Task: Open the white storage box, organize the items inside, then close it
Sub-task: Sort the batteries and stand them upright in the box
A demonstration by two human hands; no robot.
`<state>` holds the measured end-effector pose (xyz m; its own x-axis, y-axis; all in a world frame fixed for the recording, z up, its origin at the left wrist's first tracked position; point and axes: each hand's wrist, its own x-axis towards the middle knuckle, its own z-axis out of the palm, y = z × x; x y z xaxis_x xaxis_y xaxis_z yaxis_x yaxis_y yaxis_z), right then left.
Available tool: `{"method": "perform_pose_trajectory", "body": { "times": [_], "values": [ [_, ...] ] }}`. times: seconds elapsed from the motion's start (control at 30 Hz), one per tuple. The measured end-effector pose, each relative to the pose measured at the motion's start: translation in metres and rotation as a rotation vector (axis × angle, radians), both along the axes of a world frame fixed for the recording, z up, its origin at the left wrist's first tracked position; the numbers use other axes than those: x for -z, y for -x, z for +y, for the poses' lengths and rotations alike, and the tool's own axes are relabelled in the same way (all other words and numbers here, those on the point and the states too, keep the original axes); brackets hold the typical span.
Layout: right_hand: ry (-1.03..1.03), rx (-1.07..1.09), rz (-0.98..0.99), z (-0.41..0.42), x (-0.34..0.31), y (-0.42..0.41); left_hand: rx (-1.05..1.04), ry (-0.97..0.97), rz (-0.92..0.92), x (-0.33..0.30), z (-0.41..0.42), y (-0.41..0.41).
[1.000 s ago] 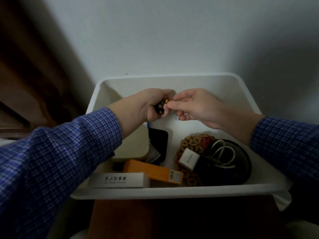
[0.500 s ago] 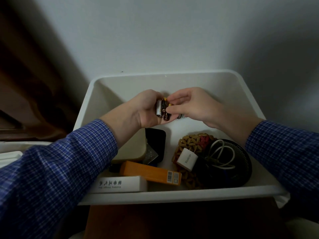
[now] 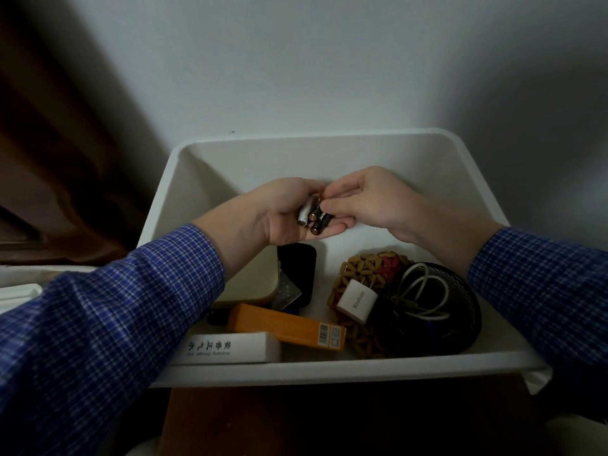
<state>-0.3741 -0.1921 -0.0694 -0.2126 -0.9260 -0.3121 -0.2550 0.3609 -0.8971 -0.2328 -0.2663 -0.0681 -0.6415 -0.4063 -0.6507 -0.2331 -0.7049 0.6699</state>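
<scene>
step: gathering loose cells | your left hand (image 3: 289, 213) cups the batteries (image 3: 312, 216) so none roll off | your right hand (image 3: 358, 200) pinches one, adding it to the bunch | held over the open white storage box (image 3: 316, 370), lid off, sorting unfinished

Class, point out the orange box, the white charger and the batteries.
orange box (image 3: 283, 325), head view, top face
white charger (image 3: 356, 301), head view, printed side
batteries (image 3: 312, 216), head view, middle of the bundle
</scene>
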Motion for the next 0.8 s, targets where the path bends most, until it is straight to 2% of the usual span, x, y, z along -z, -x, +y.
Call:
{"method": "perform_pose_trajectory", "body": {
  "times": [0.23, 0.6, 0.8],
  "values": [
    [0.025, -0.072, 0.006, 0.0023, -0.0034, -0.0012, 0.010, -0.020, -0.020, 0.0068, -0.0027, 0.0027],
    [-0.020, -0.064, -0.013, 0.0034, -0.0028, -0.0076, -0.014, -0.086, -0.011, 0.0083, -0.0013, 0.0010],
    [-0.038, -0.141, 0.126, 0.0026, -0.0017, -0.0083, -0.022, -0.065, -0.069, 0.0087, -0.0016, 0.0009]
  ]
}}
